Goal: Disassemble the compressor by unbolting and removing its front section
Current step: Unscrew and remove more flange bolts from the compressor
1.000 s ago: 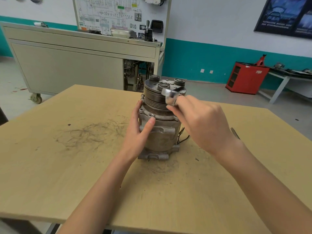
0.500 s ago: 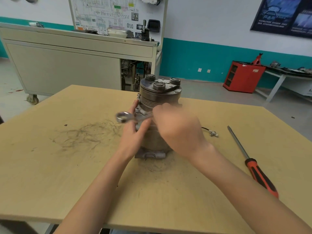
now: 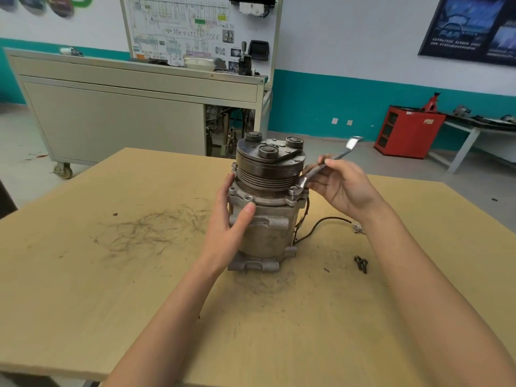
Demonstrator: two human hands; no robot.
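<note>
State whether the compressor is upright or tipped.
Upright: compressor stands on its base on the table, pulley on top, left hand holding its side.

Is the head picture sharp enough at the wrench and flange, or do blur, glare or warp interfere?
Head view: the grey metal compressor and the silver wrench in the right hand are sharp at the flange; the wrench's far tip glares white. Head view, edges: the top-left corner is smeared, and the tan wooden table bows at its edges from the wide lens. Lighting soft, shadows faint.

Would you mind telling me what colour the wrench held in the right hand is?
The wrench is shiny silver metal, best seen in the head view.
</note>
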